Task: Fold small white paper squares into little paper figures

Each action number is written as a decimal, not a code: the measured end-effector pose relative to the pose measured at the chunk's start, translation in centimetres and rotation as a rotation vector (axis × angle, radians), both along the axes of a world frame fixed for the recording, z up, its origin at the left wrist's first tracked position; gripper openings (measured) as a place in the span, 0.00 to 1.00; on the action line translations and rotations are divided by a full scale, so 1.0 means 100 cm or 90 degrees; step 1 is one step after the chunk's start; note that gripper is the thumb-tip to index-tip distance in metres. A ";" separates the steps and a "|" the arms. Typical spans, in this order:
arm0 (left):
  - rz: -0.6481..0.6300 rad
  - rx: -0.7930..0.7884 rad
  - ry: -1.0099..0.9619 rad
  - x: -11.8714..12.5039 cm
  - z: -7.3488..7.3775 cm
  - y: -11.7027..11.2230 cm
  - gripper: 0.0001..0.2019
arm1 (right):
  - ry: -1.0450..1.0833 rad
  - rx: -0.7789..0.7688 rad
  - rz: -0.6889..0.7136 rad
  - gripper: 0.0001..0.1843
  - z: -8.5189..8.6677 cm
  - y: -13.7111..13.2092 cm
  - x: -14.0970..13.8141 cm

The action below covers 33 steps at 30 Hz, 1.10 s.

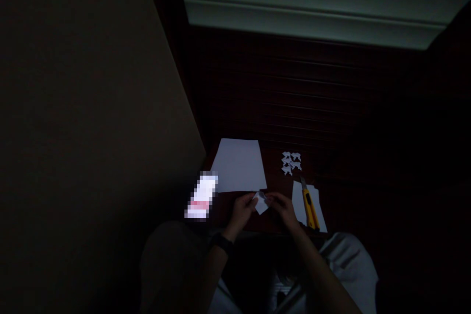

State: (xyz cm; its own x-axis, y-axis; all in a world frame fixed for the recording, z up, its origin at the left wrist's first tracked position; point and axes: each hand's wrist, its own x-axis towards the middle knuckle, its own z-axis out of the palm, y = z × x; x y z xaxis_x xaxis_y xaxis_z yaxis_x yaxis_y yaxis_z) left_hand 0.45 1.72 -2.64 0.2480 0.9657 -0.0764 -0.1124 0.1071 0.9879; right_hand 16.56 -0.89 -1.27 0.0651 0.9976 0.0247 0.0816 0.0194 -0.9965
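Note:
Between my two hands is a small folded piece of white paper [261, 203], held over the near edge of a dark table. My left hand [242, 210] pinches its left corner, and a dark band circles that wrist. On the opposite side, the fingers of my right hand [283, 207] are closed on the right corner. Just beyond lies a large white sheet of paper [239, 164]. To the right of my right hand, a yellow utility knife [309, 206] rests on a stack of white paper [299, 201], its blade end pointing away from me.
Several small folded paper figures [291, 163] sit in a cluster at the table's far right. A lit, blurred screen [201, 196] lies at the left edge. A wall [110, 83] rises close on the left; dark slatted panelling [279, 93] stands behind the table.

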 end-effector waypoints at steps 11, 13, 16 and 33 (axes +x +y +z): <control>-0.043 0.055 0.025 -0.004 -0.003 0.000 0.18 | 0.056 -0.035 0.011 0.15 -0.008 0.005 0.000; -0.052 0.055 0.027 -0.004 -0.003 0.001 0.18 | 0.058 -0.032 0.014 0.16 -0.008 0.006 0.000; -0.058 0.041 0.017 -0.004 -0.004 0.001 0.18 | 0.049 -0.047 0.018 0.18 -0.009 0.006 0.001; -0.090 0.027 0.017 -0.005 -0.002 0.002 0.17 | 0.019 -0.089 0.008 0.17 -0.012 0.006 0.003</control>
State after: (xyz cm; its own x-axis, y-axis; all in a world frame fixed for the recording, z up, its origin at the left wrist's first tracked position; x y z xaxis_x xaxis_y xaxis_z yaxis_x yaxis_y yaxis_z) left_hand -0.02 1.89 -2.85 0.3801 0.9239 -0.0443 -0.0733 0.0778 0.9943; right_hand 16.89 -0.30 -2.43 0.0512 0.9919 -0.1166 0.0520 -0.1192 -0.9915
